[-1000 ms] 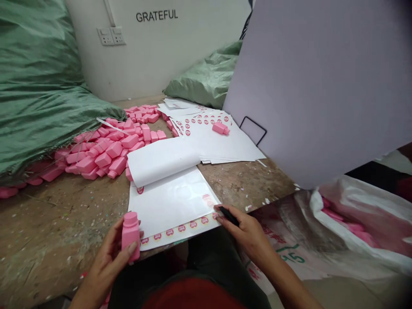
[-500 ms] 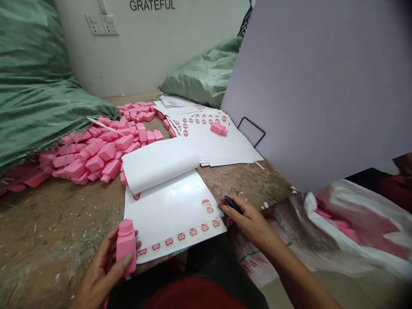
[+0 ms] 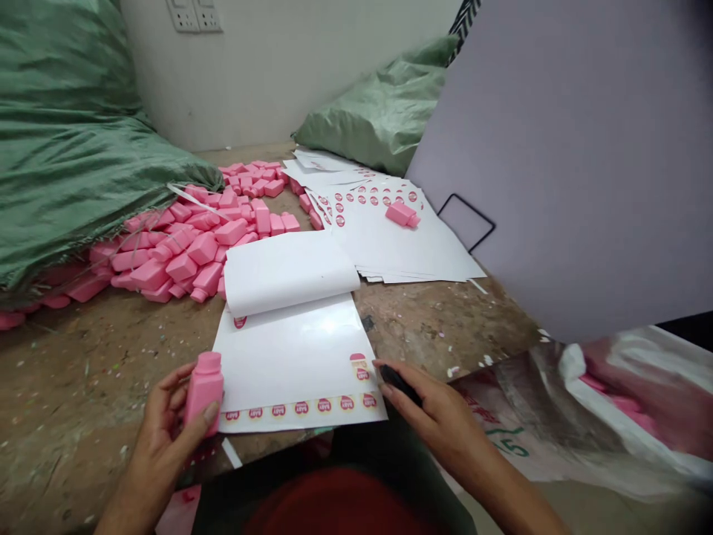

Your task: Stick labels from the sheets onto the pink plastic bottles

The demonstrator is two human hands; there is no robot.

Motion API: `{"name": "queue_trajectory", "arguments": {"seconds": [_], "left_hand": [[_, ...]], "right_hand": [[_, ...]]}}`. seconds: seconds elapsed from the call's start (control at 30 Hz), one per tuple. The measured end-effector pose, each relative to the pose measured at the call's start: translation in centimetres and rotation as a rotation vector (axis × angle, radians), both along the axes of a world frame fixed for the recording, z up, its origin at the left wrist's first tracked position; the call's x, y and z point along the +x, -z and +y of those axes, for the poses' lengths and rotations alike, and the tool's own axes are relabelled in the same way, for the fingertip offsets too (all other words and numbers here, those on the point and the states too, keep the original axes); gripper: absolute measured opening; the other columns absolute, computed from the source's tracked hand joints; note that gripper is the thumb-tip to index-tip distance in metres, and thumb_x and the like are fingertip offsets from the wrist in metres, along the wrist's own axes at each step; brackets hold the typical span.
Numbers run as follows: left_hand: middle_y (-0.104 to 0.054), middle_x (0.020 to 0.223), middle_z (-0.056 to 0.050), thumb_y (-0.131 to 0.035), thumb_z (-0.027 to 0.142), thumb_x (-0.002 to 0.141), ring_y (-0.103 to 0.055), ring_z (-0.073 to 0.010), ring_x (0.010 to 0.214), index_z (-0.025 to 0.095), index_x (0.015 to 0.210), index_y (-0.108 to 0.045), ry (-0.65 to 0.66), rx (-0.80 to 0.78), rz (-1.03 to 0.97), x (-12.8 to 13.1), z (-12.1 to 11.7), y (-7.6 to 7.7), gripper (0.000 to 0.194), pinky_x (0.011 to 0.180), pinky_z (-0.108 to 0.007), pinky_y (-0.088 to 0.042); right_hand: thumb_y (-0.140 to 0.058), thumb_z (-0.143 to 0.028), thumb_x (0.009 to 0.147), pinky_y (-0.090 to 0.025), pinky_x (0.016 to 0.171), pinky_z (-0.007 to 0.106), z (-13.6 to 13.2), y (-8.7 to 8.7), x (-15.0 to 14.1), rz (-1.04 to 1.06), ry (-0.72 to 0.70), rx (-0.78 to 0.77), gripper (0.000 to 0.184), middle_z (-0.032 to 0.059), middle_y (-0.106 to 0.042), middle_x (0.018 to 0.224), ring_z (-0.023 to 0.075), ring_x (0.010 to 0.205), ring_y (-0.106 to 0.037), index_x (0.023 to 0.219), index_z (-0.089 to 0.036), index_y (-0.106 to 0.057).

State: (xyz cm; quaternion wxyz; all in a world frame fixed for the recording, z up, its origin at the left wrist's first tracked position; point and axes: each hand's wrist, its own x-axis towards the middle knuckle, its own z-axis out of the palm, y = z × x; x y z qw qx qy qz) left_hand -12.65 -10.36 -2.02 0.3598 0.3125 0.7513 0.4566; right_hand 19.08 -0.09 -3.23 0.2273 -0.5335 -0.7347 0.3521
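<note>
The person's left hand point(image 3: 157, 438) wraps narrowly around one pink plastic bottle point(image 3: 203, 386), held upright just above the near edge of a glossy white label sheet point(image 3: 295, 357); the right hand point(image 3: 428, 409) pinches one small black object point(image 3: 398, 385), too hidden to identify, in a narrow grip, with its fingertips point(image 3: 382, 369) just beside the sheet's right edge. That sheet lies on a stained wooden workbench point(image 3: 72, 371), its upper part curled back; seven round red BABY labels point(image 3: 301, 407) run along its near edge. Beyond it lies one stack of label sheets point(image 3: 401, 253), with one pink bottle point(image 3: 402, 215) lying on top; to the left, a heap of pink bottles point(image 3: 189, 253), too many to count, spreads beside the larger of two green woven sacks point(image 3: 67, 148); the other sack point(image 3: 384, 119) sits against the wall; one lilac board point(image 3: 573, 148) stands at right, above one white plastic bag point(image 3: 613, 394) holding pink items.
</note>
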Motion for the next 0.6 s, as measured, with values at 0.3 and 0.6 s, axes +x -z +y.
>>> {"name": "queue_trajectory", "arguments": {"seconds": [0.3,0.6], "left_hand": [[-0.063,0.112,-0.005,-0.067,0.043,0.078,-0.061,-0.0228,0.096,0.025,0.115,-0.056,0.619,-0.022,0.266,6.2,4.2,-3.0,0.042,0.084,-0.036,-0.048],[-0.06,0.086,0.001,-0.076,0.044,0.069,-0.053,-0.0127,0.071,0.021,0.113,-0.046,0.466,-0.061,-0.374,9.6,7.1,-1.8,0.058,0.063,-0.024,-0.043]], "right_hand": [[-0.062,-0.045,0.082,-0.055,0.079,0.035,1.6,-0.3,-0.8,0.307,0.065,-0.183,0.033,0.0057,-0.072,0.1,0.0247,0.09,-0.067,0.102,-0.022,-0.071],[-0.066,-0.03,0.079,-0.051,0.081,0.031,1.0,-0.5,-2.2,0.404,-0.093,-0.064,0.027,0.0033,-0.07,0.096,0.0211,0.091,-0.064,0.104,-0.024,-0.072]]}}
